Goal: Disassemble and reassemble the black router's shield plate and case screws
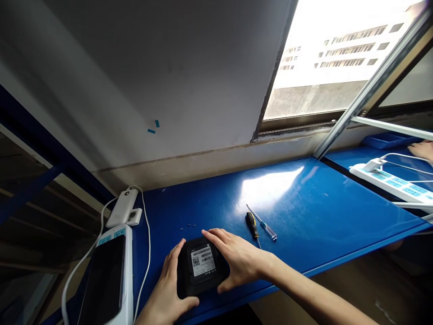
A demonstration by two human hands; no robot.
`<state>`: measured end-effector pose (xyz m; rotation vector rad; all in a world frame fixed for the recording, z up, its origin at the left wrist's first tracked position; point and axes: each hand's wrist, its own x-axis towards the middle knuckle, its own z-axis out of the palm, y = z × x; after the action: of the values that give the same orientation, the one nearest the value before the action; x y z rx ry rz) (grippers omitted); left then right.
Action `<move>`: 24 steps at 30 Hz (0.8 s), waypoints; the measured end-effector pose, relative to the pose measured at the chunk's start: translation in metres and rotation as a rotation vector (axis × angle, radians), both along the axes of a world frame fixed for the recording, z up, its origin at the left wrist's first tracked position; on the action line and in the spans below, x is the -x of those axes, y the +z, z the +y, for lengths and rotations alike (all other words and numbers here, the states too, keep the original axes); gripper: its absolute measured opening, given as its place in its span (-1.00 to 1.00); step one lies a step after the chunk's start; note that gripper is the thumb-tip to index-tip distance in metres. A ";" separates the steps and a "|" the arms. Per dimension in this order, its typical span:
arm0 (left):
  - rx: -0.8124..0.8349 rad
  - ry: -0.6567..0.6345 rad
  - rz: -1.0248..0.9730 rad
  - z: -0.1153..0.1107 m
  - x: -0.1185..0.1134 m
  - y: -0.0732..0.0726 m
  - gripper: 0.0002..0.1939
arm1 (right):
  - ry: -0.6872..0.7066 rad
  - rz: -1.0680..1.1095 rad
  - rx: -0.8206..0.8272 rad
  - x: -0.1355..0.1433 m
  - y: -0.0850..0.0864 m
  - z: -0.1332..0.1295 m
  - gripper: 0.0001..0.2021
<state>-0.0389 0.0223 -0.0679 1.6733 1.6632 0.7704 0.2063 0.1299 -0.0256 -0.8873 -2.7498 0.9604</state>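
A black box-like device with a white label lies near the front edge of the blue table. My left hand grips its left side, thumb at the near edge. On the opposite side, my right hand holds the device with fingers at the far corner and thumb near the front. Several tiny screws lie just beyond it. To the right are a black-and-yellow screwdriver and a screwdriver with a clear handle, side by side.
A black phone rests on a white power strip at the left, near a white power bank and cable. At the far right are another power strip, a blue tray and another person's hand.
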 end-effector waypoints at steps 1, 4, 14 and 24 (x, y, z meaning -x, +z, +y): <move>0.030 0.004 -0.006 0.001 0.000 0.002 0.14 | -0.003 -0.004 0.007 0.000 -0.001 0.000 0.38; 0.159 0.017 -0.015 0.003 -0.001 0.013 0.14 | -0.013 0.001 0.027 -0.001 -0.003 0.000 0.35; 0.251 -0.013 -0.040 0.004 -0.002 0.025 0.10 | -0.017 0.005 0.058 -0.001 -0.002 -0.001 0.32; 0.267 -0.050 0.042 0.007 -0.003 0.030 0.05 | -0.017 -0.002 0.071 -0.003 0.000 -0.003 0.27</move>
<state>-0.0361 0.0297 -0.0374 1.5447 1.6647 0.4681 0.2096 0.1267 -0.0259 -0.9218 -2.7207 1.0605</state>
